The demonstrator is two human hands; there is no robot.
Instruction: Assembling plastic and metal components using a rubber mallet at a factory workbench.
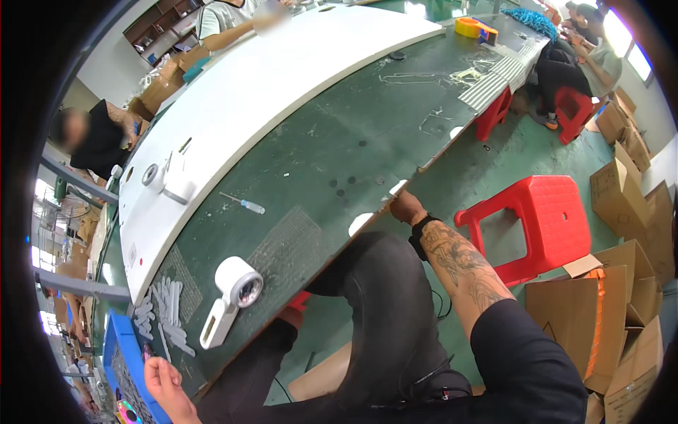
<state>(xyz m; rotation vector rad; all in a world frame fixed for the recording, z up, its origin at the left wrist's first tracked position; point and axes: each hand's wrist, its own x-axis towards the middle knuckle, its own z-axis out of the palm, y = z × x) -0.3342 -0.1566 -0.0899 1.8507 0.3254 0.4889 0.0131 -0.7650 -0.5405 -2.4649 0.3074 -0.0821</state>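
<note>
My left hand is at the lower left, beside the blue bin, with its fingers curled in; whatever they may hold is hidden. My right hand rests at the near edge of the green table, close to a small white piece on that edge. Its fingers are mostly out of sight. Between my hands, nearer the left, lies a white device with a round, dark-centred head and a flat handle. Grey strips lie in a loose pile beyond my left hand.
A screwdriver lies on the green table. A similar white device sits on the curved white board. On the right stand a red stool and cardboard boxes. Other people sit across the table and far right.
</note>
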